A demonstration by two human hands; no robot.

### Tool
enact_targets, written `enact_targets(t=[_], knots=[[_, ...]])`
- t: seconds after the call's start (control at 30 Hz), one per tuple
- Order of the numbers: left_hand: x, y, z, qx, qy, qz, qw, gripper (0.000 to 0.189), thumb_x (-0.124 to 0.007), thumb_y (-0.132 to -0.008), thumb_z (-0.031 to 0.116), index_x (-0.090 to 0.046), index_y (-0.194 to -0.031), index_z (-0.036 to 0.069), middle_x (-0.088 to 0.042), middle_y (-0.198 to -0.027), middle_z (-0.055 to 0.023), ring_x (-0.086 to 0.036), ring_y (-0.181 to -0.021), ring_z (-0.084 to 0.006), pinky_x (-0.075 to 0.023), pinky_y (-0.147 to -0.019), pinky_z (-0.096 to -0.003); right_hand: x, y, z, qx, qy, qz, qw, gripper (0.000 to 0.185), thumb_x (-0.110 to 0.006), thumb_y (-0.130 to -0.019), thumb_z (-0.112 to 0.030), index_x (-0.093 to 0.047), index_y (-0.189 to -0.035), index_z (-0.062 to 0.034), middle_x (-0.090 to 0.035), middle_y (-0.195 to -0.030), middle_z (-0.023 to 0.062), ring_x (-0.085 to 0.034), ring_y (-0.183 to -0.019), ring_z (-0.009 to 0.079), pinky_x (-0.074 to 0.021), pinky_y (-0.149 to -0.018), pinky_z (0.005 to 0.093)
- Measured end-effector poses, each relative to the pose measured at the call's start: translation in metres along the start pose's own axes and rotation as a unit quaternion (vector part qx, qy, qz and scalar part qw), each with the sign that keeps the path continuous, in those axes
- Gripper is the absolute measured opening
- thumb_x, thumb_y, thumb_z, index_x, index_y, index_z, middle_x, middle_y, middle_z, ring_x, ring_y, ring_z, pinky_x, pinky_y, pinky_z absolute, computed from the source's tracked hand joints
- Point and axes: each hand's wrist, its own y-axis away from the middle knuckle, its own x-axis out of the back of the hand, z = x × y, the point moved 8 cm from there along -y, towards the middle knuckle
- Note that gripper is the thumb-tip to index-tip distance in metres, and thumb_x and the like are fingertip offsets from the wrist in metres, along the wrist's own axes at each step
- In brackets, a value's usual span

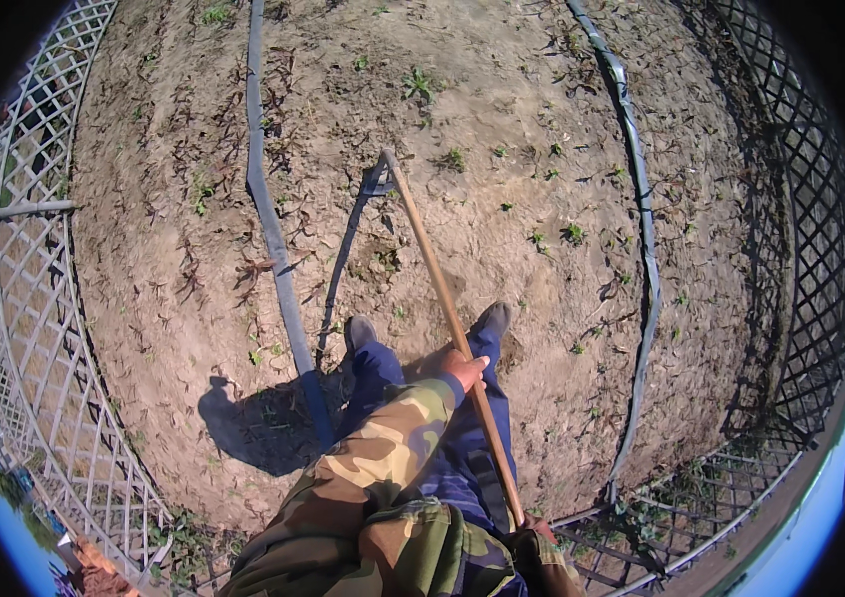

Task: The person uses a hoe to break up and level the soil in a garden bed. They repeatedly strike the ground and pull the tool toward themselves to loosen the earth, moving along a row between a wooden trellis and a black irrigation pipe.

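Observation:
A hoe with a long wooden handle (430, 257) slants from beside my right hip up to its metal blade (378, 181), which is at the dry soil ahead of my feet. My left hand (465, 371) is closed around the middle of the handle, in front of my legs. Near the handle's lower end is my right hand (537, 528), partly hidden by the camouflage sleeve, gripping the shaft. Small green weeds (418, 83) and withered plants (252, 270) dot the ground around the blade.
A flat grey hose (266, 216) runs just left of my left shoe (360, 332). Another hose (645, 201) lies farther right. Lattice fences (38, 283) stand on the left, on the right (814, 216) and at the lower edge. My right shoe (496, 319) is near the handle.

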Motion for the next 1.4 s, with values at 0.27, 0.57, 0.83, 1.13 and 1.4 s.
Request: enact_targets(t=[0.27,0.57,0.83,1.13,1.4], knots=[[0.005,0.021,0.02,0.012,0.033,0.003,0.999,0.031,-0.069,-0.081,0.021,-0.052,-0.077,-0.005,-0.057,-0.065,-0.0118,-0.061,-0.052,-0.0223,-0.0515,-0.046,-0.0336,0.009,0.008,-0.014,-0.096,0.027,0.012,0.995,0.043,-0.072,-0.065,-0.028,-0.06,-0.101,-0.0064,-0.062,-0.08,0.02,-0.063,-0.078,0.0348,-0.05,-0.07,0.0399],[-0.004,0.009,0.004,0.007,0.081,-0.02,0.996,0.028,-0.069,-0.081,0.018,-0.052,-0.077,-0.004,-0.056,-0.066,-0.0123,-0.061,-0.053,-0.0246,-0.0507,-0.046,-0.0351,0.014,0.015,-0.009,-0.044,0.068,0.032,0.996,0.035,-0.068,-0.07,-0.028,-0.058,-0.096,-0.0074,-0.061,-0.075,0.019,-0.062,-0.072,0.0349,-0.0486,-0.064,0.0411],[-0.009,0.017,-0.002,0.033,0.119,-0.052,0.991,0.027,-0.069,-0.08,0.016,-0.051,-0.085,-0.004,-0.056,-0.072,-0.0116,-0.061,-0.057,-0.0243,-0.0524,-0.051,-0.0361,0.018,0.012,-0.015,-0.02,0.092,0.032,0.995,0.028,-0.065,-0.074,-0.028,-0.056,-0.091,-0.0084,-0.06,-0.071,0.018,-0.061,-0.066,0.0351,-0.0474,-0.059,0.0421],[-0.016,0.032,-0.01,0.018,0.167,-0.076,0.983,0.027,-0.069,-0.079,0.017,-0.05,-0.087,-0.001,-0.056,-0.075,-0.0107,-0.061,-0.063,-0.024,-0.0547,-0.06,-0.0368,0.014,0.015,0.001,0.043,0.109,0.034,0.992,0.022,-0.062,-0.078,-0.028,-0.054,-0.086,-0.0095,-0.058,-0.067,0.017,-0.059,-0.06,0.0353,-0.046,-0.053,0.0433],[0.034,0.007,0.002,0.001,0.218,-0.006,0.976,0.02,-0.064,-0.083,0.018,-0.051,-0.089,0.004,-0.055,-0.07,-0.0078,-0.06,-0.061,-0.025,-0.0505,-0.054,-0.0407,0.036,0.006,-0.051,0.063,0.132,0.074,0.986,0.025,-0.062,-0.078,-0.032,-0.057,-0.089,-0.0105,-0.062,-0.069,0.0166,-0.062,-0.066,0.0343,-0.0477,-0.058,0.044]])
